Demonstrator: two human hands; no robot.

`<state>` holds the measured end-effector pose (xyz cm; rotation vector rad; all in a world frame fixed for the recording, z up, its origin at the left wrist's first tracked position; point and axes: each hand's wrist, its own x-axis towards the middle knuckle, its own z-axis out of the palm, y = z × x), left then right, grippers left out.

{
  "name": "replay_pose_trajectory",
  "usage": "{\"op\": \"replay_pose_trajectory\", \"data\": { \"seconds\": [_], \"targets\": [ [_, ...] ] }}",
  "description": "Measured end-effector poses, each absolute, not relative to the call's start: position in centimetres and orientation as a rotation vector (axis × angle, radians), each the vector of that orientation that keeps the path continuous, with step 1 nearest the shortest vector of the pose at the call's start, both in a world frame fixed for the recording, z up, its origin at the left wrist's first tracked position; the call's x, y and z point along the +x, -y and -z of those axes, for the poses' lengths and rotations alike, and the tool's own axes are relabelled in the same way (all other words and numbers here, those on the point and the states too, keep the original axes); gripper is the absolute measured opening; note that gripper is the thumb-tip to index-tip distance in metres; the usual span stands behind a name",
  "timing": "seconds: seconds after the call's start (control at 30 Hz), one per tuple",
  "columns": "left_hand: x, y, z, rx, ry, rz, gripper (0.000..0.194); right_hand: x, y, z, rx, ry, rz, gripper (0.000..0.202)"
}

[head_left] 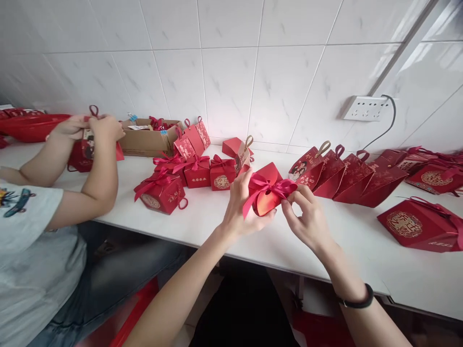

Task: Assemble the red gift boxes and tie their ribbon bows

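Observation:
A small red gift box (267, 203) with petal-like folded flaps sits in my left hand (237, 202), whose fingers wrap around its side and underneath. Across its top a dark pink ribbon (263, 185) is tied in a bow. My right hand (306, 217) pinches the bow's right side between thumb and finger. Just left of my left hand stand finished-looking red boxes with bows, among them a box with a gold emblem (221, 176) and a tilted box (162, 195) with a cord loop. Right of my hands a row of red bags (327, 173) with loop handles leans together.
A co-worker's hands (97, 127) hold another red box at the left. Behind stands an open cardboard box (154, 142) beside a red basin (34, 126). More red boxes (421, 226) lie at the right, below a wall socket strip (367, 108) with a cable. The white table (202, 226) has its front edge near me.

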<state>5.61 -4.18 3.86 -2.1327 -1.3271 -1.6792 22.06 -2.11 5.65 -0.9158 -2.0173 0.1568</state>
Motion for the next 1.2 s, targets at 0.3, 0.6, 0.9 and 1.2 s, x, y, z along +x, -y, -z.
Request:
{"op": "replay_pose_trajectory", "data": {
  "seconds": [0.3,0.6,0.9,1.2],
  "targets": [
    [4.5,13.2,-0.9,-2.042,1.474,1.894,0.093,23.1,10.5,-5.2,-0.788,2.394,-0.386,0.016],
    [2.4,15.1,-0.5,-1.726,1.581,1.991,0.087,25.7,15.8,-6.1,-0.875,2.248,-0.299,0.022],
    [1.8,15.3,-1.4,-1.881,1.275,1.809,0.088,27.6,18.0,-7.9,-0.837,2.435,-0.62,0.021],
    [3.0,13.0,-1.9,-2.391,1.3,1.848,0.09,21.3,11.8,-7.4,-0.715,2.242,-0.26,0.02]
  ]
}}
